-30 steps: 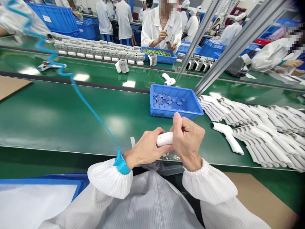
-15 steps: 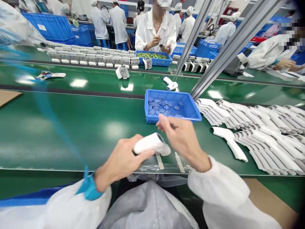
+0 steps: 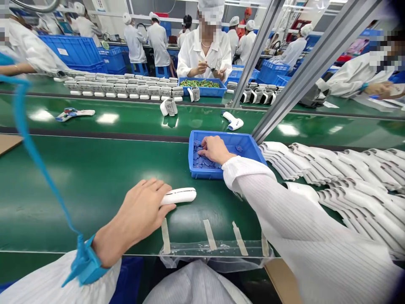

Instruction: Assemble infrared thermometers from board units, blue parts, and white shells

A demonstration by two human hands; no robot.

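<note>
My left hand (image 3: 144,202) is wrapped round a white plastic housing (image 3: 179,196), low over the green bench; part of the housing is hidden under the fingers. A blue cord runs from the band on my left wrist. My right hand (image 3: 215,149) reaches into a blue bin (image 3: 205,173) of small blue parts (image 3: 198,160). Its fingers are bent together among them, and whatever they pinch is too small to make out.
Rows of white housings (image 3: 351,164) cover the right side. A slanted metal post (image 3: 284,90) rises behind the bin. Tape strips (image 3: 209,234) lie at the front edge. Beyond the belt sits a person (image 3: 204,55) beside a bin of green parts (image 3: 202,83).
My right hand has moved forward from beside the housing into the blue bin. My left hand has moved left with the housing, which now lies level, turned another way.
</note>
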